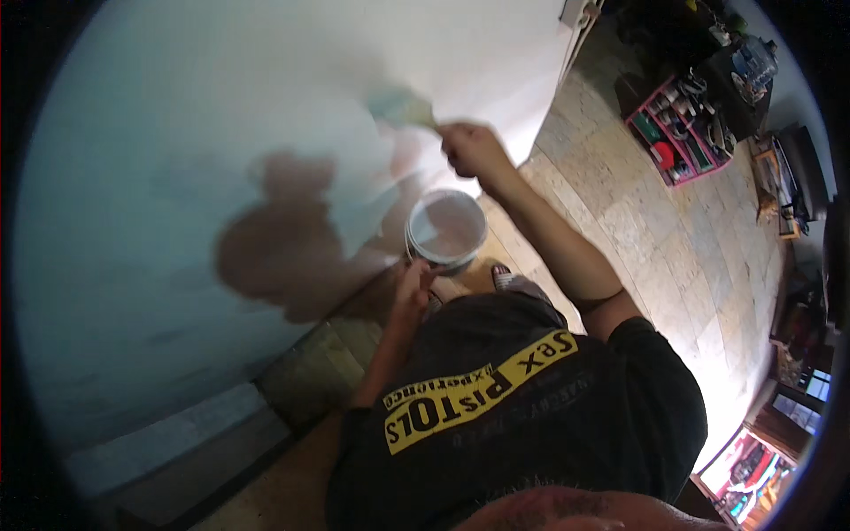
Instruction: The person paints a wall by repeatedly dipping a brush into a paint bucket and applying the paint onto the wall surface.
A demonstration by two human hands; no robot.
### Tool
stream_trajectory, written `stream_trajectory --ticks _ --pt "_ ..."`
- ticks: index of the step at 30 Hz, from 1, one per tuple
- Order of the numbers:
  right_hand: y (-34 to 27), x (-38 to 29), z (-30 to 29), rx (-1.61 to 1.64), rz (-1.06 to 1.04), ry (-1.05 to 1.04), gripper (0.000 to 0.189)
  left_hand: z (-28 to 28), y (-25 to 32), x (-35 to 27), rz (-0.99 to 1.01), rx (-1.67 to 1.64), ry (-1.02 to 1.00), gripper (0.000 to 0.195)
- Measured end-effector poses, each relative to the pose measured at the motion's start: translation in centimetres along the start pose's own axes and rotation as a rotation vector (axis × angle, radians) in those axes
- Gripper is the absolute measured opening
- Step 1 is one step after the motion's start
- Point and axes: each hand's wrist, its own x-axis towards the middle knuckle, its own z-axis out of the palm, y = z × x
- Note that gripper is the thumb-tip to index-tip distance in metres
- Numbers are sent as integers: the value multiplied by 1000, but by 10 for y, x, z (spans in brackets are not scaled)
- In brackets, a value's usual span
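My right hand [471, 149] is closed around the handle of what looks like a wide, flat paintbrush [404, 109], blurred and greenish. Its head is up against, or very close to, the pale wall [199, 113]. Below it, my left hand [415, 284] grips the near side of a white plastic bucket [483, 232] at its rim. Pale material shows inside the bucket, partly in shadow; what it is I cannot tell. The bucket is held in front of my body, above my sandalled feet [503, 277].
A stone-tiled floor [637, 226] stretches to the right. Farther off stand a pink-framed rack [680, 133] of small items and a blue water bottle [755, 60]. Cords [579, 36] hang by the wall's far edge. A low ledge [172, 431] runs along the lower left.
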Motion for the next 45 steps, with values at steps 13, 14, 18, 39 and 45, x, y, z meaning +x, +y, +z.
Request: stream_trajectory --ticks 13,14,18,39,45 --pt "68 -41 -79 -640 -178 189 33 16 30 -10 106 2 10 14" --pt "59 -59 -71 -637 -168 177 33 12 31 -10 106 13 -3 14" --pt "59 -84 -69 -1086 -96 -83 29 8 32 -7 171 55 -82 16" --pt "162 11 -49 -1280 -450 -164 32 40 50 -1 178 283 -180 8" --pt "187 19 -59 -1543 -588 -482 20 43 54 8 221 340 -243 9"
